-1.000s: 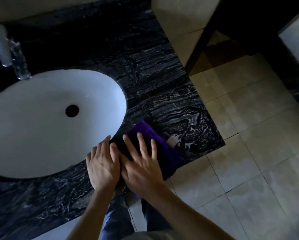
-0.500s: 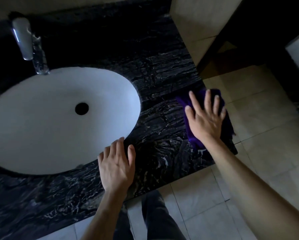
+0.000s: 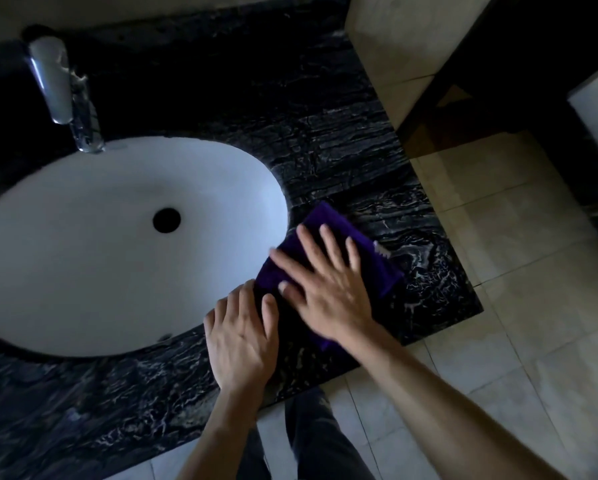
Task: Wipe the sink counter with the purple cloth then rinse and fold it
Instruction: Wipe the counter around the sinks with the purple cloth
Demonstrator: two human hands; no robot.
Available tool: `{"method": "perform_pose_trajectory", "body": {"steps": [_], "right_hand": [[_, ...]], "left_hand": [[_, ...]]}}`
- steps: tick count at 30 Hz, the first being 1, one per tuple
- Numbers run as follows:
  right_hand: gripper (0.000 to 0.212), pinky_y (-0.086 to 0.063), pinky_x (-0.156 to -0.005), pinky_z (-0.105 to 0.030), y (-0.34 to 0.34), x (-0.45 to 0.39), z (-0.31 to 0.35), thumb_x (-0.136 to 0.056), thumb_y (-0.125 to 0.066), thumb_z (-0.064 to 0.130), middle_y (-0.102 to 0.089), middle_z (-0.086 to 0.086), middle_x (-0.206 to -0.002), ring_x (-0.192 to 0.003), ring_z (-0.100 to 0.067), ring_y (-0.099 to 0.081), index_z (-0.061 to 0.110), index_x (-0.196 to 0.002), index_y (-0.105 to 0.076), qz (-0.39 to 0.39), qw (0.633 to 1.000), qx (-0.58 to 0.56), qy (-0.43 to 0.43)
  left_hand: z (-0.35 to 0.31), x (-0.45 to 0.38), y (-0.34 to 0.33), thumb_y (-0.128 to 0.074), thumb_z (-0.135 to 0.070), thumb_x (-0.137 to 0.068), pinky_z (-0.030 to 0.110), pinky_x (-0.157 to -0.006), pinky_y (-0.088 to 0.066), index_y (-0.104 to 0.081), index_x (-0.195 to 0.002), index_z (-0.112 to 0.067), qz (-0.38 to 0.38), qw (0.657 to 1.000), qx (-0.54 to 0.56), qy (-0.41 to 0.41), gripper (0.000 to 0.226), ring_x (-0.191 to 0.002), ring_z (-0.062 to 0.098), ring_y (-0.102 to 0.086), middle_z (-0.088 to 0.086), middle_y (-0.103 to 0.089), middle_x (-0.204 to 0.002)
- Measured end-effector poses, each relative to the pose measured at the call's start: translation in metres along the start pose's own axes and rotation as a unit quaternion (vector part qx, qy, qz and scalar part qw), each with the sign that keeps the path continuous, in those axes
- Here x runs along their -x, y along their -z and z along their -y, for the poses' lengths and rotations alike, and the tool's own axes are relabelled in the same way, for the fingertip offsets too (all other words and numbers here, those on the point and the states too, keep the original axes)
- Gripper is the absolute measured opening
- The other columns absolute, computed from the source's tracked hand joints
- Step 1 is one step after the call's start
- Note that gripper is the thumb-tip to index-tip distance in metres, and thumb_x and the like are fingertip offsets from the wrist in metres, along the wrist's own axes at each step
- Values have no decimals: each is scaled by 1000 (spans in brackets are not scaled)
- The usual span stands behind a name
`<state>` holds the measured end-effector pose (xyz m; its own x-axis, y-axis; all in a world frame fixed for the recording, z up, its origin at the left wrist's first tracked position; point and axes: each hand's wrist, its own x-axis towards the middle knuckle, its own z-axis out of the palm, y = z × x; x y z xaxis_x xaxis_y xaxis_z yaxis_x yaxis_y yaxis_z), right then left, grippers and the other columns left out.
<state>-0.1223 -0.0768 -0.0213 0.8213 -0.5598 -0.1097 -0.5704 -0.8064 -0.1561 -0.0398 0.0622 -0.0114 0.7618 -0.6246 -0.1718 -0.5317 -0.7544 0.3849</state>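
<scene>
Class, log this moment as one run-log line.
phase: wiping | right hand: flat on purple cloth | left hand: resting on counter beside sink

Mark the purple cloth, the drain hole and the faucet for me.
purple cloth (image 3: 328, 220): head view, bare far corner.
drain hole (image 3: 166, 220): head view, centre of the dark opening.
faucet (image 3: 52, 84): head view, middle of the spout.

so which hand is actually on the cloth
The right hand, pressed flat with fingers spread on the purple cloth. The left hand rests on the bare counter beside it.
</scene>
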Motion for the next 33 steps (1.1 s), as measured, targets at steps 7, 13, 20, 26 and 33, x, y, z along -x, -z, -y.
{"method": "perform_pose_trajectory", "body": {"steps": [7, 13, 20, 26, 33], "right_hand": [[60, -15, -121, -67, 14, 20, -120, -99, -22, 67, -16, -6, -172, -156, -39, -14, 51, -157, -19, -30, 957, 11, -288], [58, -22, -118, -64, -3, 100, -18, -98, -40, 56, -29, -7, -167, -147, -40, -37, 41, -155, -38, -34, 971, -12, -235], [53, -15, -122, -59, 0, 11, 14, -100, -34, 62, -15, 5, -172, -154, -32, -24, 57, -153, -25, 12, 999, -39, 17], [58, -10, -123, -65, 20, -81, -79, -100, -25, 67, -6, -5, -173, -158, -37, -5, 54, -156, -21, -33, 985, -19, -166], [60, -19, -117, -70, 10, 13, -47, -102, -33, 60, -16, -7, -171, -157, -39, -15, 47, -159, -20, -7, 998, 18, -64]], "left_hand": [[0, 2, -2, -22, -51, -102, 46, -94, -42, -56, -130, -12, 15, 999, -28, -15, 58, -110, 31, -59, 7, -66, -122], [-4, 1, -5, -24, -48, -101, 47, -95, -42, -56, -131, -10, 15, 1000, -27, 0, 58, -110, 33, -59, 10, -67, -123], [-5, -3, -4, -22, -43, -102, 45, -98, -41, -57, -138, -12, -7, 1000, 15, 8, 59, -119, 31, -59, 7, -66, -132], [-44, -46, -8, -23, -41, -101, 48, -110, -41, -52, -140, -7, -1, 998, 65, 9, 60, -136, 31, -48, 13, -57, -143], [-84, -92, -9, -17, -58, -100, 43, -92, -48, -41, -140, -21, 58, 995, 82, -1, 59, -120, 27, -58, 6, -62, -133]]}}
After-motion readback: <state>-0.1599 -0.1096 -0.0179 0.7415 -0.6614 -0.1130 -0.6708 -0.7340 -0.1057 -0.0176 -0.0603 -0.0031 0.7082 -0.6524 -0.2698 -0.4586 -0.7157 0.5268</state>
